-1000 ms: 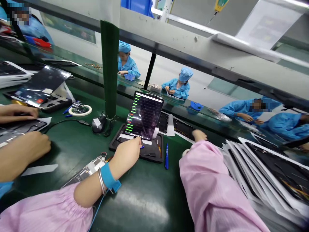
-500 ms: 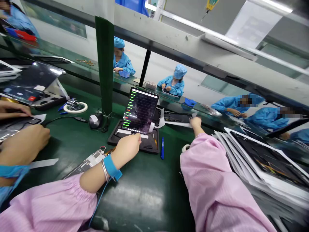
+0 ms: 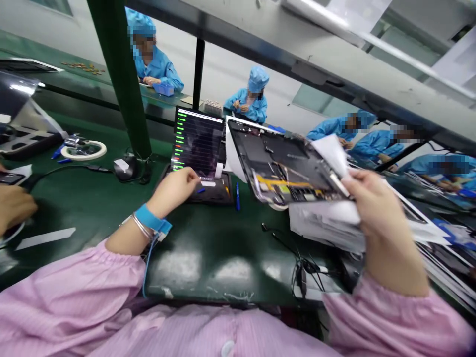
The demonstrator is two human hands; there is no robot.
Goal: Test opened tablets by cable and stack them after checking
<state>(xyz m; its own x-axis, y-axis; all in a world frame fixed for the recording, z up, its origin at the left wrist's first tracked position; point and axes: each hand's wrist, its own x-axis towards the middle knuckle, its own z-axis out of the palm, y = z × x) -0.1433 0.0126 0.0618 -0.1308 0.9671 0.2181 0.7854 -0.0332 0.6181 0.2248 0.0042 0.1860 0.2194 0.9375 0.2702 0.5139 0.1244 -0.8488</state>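
Note:
My right hand (image 3: pixel 375 203) grips the right edge of an opened tablet housing (image 3: pixel 293 158), with white paper pinched along with it. The housing is tilted above the bench, its inside with flex cables facing up. My left hand (image 3: pixel 178 188), wearing a blue wrist strap (image 3: pixel 150 220), is closed in front of a lit tablet screen (image 3: pixel 197 141). Whatever those fingers pinch, if anything, is hidden. The screen stands upright on a dark test tray (image 3: pixel 219 191), showing a list with green and red marks. A blue pen (image 3: pixel 238 197) lies just right of the tray.
A mouse (image 3: pixel 125 167) and a tape roll (image 3: pixel 84 150) lie to the left. Stacked papers (image 3: pixel 327 223) and black cables (image 3: pixel 305 267) are at the right. A co-worker's hand (image 3: pixel 15 206) is at the left edge. A green post (image 3: pixel 119 79) rises behind the bench.
My right hand has lifted the tablet housing from the back of the bench and brought it nearer, to the right. My left hand stays by the screen. The flat tablet part near my left forearm is gone from view.

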